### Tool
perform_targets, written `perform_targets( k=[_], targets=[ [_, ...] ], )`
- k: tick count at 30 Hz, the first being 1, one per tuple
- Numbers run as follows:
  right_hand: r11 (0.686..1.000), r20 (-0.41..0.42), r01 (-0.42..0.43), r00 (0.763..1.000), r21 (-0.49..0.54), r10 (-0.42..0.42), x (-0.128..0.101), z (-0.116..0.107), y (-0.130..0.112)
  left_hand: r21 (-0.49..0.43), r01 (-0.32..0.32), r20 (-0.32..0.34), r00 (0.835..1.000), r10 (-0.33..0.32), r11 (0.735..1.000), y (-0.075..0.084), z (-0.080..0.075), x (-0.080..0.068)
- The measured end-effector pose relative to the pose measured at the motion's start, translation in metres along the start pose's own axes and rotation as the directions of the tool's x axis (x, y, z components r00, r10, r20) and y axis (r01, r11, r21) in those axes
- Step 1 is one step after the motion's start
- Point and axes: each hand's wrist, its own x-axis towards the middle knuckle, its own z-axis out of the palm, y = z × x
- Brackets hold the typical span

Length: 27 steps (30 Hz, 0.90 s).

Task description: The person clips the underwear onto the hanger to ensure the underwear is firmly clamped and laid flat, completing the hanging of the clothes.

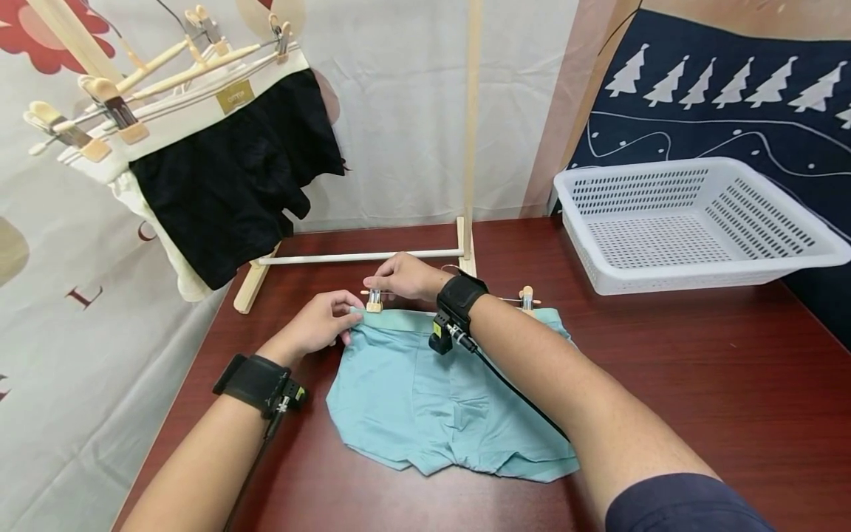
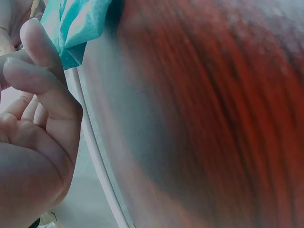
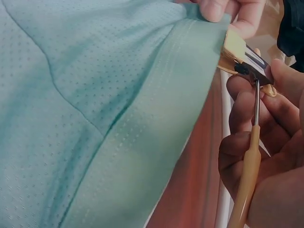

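Observation:
Teal shorts (image 1: pixel 399 391) lie on the table, waistband toward the far side. My left hand (image 1: pixel 320 322) pinches the left corner of that waistband between thumb and fingers. With my right hand (image 1: pixel 414 275) I pinch the left clip (image 3: pixel 247 57) of a wooden clip hanger (image 3: pixel 251 173). In the right wrist view the clip's jaws meet the waistband's edge, right beside my left fingertips. A second clip (image 1: pixel 527 298) sits at the right part of the waistband. My right forearm hides the middle of the hanger. In the left wrist view a corner of the teal fabric (image 2: pixel 85 23) shows above my fingers.
At the left, black shorts (image 1: pixel 233 162) and a whitish garment (image 1: pixel 179 255) hang from clip hangers on a wooden rack with a white lower bar (image 1: pixel 332 258). A white plastic basket (image 1: pixel 698 273) stands at the back right of the brown table (image 1: pixel 698 391).

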Motion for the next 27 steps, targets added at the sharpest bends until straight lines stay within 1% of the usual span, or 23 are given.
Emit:
perform_targets(
  k=[6,11,15,18,22,25,27],
  targets=[
    [1.000,0.041,0.016,0.999,0.006,-0.016,0.000,0.003,0.002,-0.031,-0.009,-0.010,1.000,0.008,0.999,0.000,0.000,0.000],
    [1.000,0.045,0.016,0.999,0.001,-0.016,0.000,0.005,0.003,-0.038,0.001,-0.022,1.000,-0.002,0.999,0.000,-0.001,0.001],
    [0.998,0.060,0.025,0.998,-0.060,-0.021,0.000,0.006,0.004,-0.046,0.011,-0.033,0.999,-0.013,0.999,0.001,0.000,0.001],
    [0.993,0.082,0.026,0.997,-0.116,-0.016,-0.001,0.006,0.004,-0.044,0.018,-0.031,0.999,-0.019,0.999,0.001,0.001,0.001],
    [0.987,0.095,0.025,0.995,-0.160,-0.010,-0.002,0.008,0.004,-0.028,0.036,-0.017,0.999,-0.037,0.999,-0.001,0.004,0.003],
    [0.974,0.082,0.029,0.997,-0.223,-0.011,-0.005,0.006,0.004,-0.025,0.067,-0.003,0.998,-0.067,0.997,-0.002,0.005,0.003],
    [0.963,0.050,0.035,0.998,-0.267,-0.023,-0.010,0.002,0.001,-0.025,0.082,0.014,0.997,-0.081,0.996,-0.003,0.006,0.004]
  ],
)
